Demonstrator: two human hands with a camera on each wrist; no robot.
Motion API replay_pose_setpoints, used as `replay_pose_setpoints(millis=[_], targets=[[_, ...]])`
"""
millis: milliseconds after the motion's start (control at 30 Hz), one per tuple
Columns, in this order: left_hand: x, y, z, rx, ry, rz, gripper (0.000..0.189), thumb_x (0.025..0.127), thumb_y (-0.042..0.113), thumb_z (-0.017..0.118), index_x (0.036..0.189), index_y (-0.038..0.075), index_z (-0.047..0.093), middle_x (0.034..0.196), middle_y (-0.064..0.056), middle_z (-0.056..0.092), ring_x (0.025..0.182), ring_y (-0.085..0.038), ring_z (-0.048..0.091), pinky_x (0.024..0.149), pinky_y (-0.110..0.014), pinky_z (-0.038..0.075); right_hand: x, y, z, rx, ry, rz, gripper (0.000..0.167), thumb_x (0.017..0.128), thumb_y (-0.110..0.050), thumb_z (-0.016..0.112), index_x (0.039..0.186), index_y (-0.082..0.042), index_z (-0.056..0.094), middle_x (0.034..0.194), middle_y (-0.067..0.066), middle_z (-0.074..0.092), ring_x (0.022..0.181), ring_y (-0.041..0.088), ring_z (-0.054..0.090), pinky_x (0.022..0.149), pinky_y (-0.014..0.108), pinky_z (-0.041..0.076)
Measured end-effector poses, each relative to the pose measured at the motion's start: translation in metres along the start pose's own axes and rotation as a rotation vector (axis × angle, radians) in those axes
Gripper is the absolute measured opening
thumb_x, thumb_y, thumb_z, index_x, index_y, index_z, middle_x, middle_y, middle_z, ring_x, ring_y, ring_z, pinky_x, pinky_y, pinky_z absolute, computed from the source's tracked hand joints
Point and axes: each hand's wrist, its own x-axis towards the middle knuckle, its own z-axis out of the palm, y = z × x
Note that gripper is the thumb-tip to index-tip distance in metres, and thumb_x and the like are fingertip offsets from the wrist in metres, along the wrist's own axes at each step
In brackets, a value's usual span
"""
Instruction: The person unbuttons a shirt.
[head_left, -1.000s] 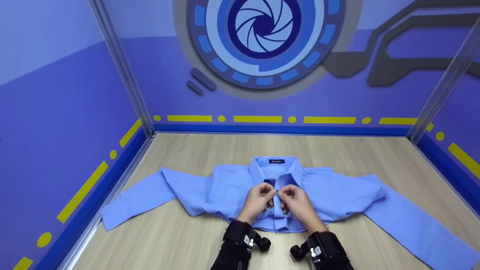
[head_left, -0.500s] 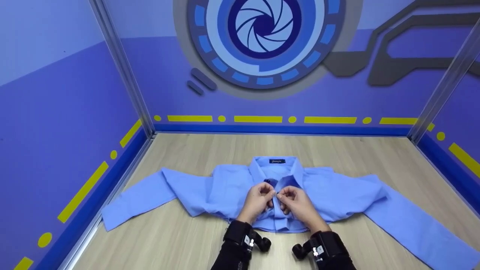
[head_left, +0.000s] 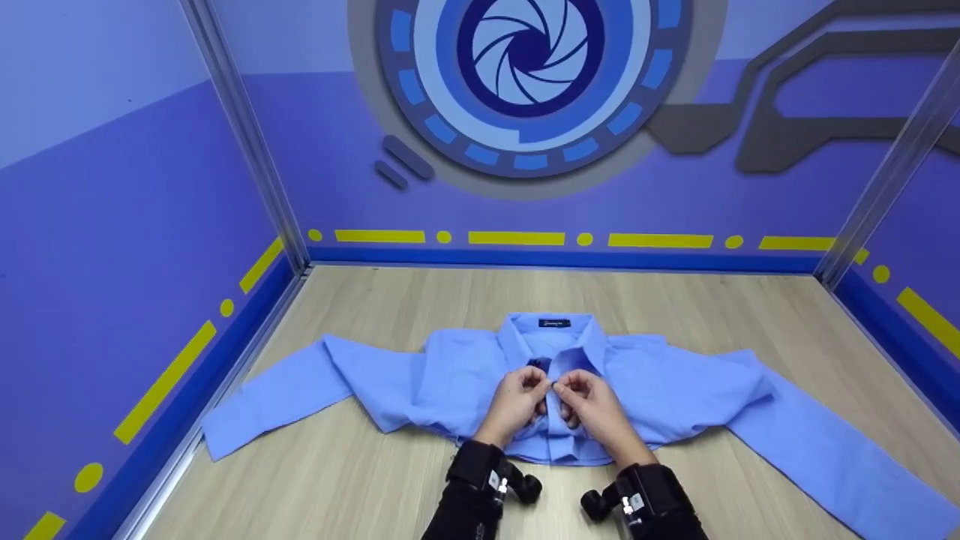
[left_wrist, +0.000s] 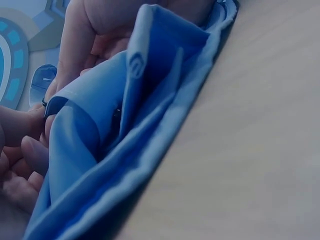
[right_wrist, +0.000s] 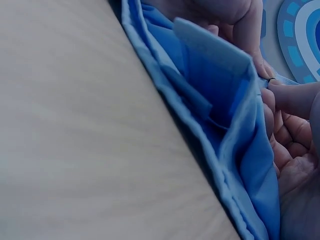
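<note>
A light blue long-sleeved shirt (head_left: 660, 382) lies front up on the table, collar (head_left: 514, 341) at the far side and sleeves spread outward. Over its front placket (head_left: 556, 427), my left hand (head_left: 514, 405) pinches the cloth edge between thumb and forefinger. Close beside it, my right hand (head_left: 596, 411) pinches at the same spot, the fingertips nearly touching. A small dark button (right_wrist: 271, 80) shows between the fingertips in the right wrist view. Whether it sits in a buttonhole is hard to tell. Lower on the placket, another dark button (left_wrist: 117, 112) is partly covered by folded cloth.
The wooden table (head_left: 375, 480) is bounded by a blue-purple back wall (head_left: 315, 165) and side walls with metal corner posts. The left sleeve (head_left: 277, 397) nears the table's left edge; the right sleeve (head_left: 847, 450) reaches the near right. Black wrist cameras (head_left: 525, 487) sit between the forearms.
The right wrist shifts slightly right, then back. Both hands otherwise keep their pinch at the same place, and the shirt lies as before.
</note>
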Motion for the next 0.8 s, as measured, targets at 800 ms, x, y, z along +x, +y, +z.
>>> replay_pose_setpoints(millis=[800], targets=[[0.0002, 0.0014, -0.0020, -0.081, 0.024, -0.005, 0.012, 0.097, 0.014, 0.068, 0.093, 0.003, 0.066, 0.064, -0.001, 0.057, 0.047, -0.010, 0.050, 0.039, -0.021, 0.039, 0.0005, 0.0003, -0.0038, 0.024, 0.022, 0.024, 0.019, 0.094, -0.010, 0.072, 0.097, 0.006, 0.062, 0.070, 0.007, 0.061, 0.056, 0.014, 0.057, 0.047, 0.024, 0.050]])
